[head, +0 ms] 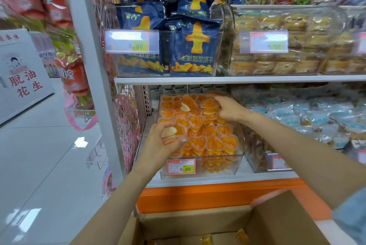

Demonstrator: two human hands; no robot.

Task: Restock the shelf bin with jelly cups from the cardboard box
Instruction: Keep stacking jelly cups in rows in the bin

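A: Where are the jelly cups (210,137) now?
B: Most sit in a big orange heap in the clear bin (240,158) on the low shelf (217,182). A few lie down in the cardboard box (198,218) close to the person.
A: What are the hands doing?
B: The left hand (164,143) is at the front of the bin. Its fingers (157,128) curl round 1 jelly cup (169,132) with a white side showing. The right hand (229,109) is over the back of the heap. Its fingers (219,99) lie on a cup there, but I cannot tell if they grip it or just press it.
A: How do you do this bit well?
B: I think you set each cup flat in a low spot, not on top of the heap. The heap is near the rim at the front, so a cup could slide out. Pat them level, then reach into the box for more
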